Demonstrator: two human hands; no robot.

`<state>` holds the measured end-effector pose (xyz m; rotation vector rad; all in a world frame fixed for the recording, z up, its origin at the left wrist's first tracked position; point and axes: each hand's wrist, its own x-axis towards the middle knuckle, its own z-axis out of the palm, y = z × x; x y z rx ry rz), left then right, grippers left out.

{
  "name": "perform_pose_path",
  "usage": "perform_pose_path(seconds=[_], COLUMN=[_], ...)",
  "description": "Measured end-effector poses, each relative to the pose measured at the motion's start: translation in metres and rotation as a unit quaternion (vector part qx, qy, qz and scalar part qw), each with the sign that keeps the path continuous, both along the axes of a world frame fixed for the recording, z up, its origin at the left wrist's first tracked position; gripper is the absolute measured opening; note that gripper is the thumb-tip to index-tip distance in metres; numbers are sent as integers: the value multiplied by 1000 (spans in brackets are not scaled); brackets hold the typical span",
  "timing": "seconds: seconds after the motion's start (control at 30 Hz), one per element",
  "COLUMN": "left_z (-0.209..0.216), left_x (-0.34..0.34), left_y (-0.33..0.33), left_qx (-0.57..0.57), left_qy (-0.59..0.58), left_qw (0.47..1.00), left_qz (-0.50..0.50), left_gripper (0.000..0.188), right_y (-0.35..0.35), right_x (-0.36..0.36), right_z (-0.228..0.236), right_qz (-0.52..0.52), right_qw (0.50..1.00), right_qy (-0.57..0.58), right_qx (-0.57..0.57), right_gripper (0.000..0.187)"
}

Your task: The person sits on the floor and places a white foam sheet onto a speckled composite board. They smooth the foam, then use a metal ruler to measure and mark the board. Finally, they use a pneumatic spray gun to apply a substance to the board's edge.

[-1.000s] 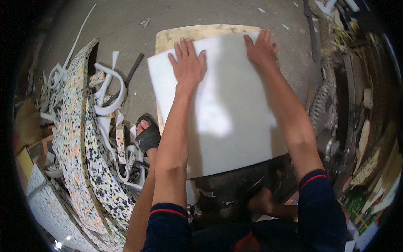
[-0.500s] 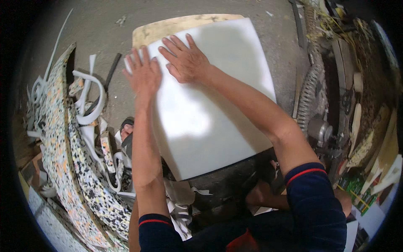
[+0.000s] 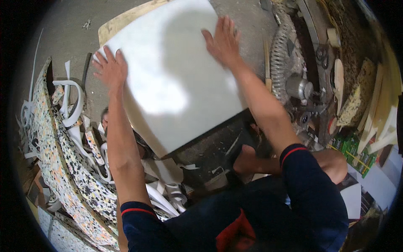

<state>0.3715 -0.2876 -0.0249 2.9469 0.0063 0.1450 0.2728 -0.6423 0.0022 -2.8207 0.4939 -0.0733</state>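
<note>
A large white foam sheet [image 3: 184, 96] lies over a pale wooden board [image 3: 119, 23], whose edge shows along the far left side. My left hand [image 3: 111, 71] is spread flat at the sheet's left edge, fingers pointing away from me. At the far right edge is my right hand [image 3: 224, 42], its thumb apart from the other fingers and nothing held. That hand is slightly blurred, and I cannot tell whether it touches the sheet. My head's shadow falls across the sheet.
Thick speckled foam slabs [image 3: 54, 155] lean at the left beside curled white foam offcuts [image 3: 75, 101]. On the right are a coiled ridged hose [image 3: 279, 59], a metal motor-like part [image 3: 299, 88], scissors [image 3: 322, 56], a tape roll [image 3: 333, 38] and green packets [image 3: 354, 153].
My right hand has moved from beside the left hand across to the sheet's right edge. The left hand stays at the left edge. The whole view has shifted.
</note>
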Motion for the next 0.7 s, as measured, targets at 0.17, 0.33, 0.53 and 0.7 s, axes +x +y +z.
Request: perform_pose_path(seconds=[0.17, 0.33, 0.53, 0.7], left_z=[12, 26, 34, 35], left_x=[-112, -183, -221, -265], left_y=[11, 11, -10, -22], left_qx=[6, -17, 10, 26], left_qy=[48, 83, 47, 84], left_qw=[999, 995, 996, 996], left_qz=[14, 53, 81, 34], left_gripper=[73, 75, 80, 83], right_y=[-10, -12, 3, 31], right_x=[-133, -169, -192, -201], right_z=[4, 3, 3, 23], right_qz=[-30, -22, 5, 19], right_qw=[995, 990, 995, 990], right_qy=[97, 123, 52, 109], right_qx=[-9, -67, -82, -88], right_gripper=[90, 91, 93, 93])
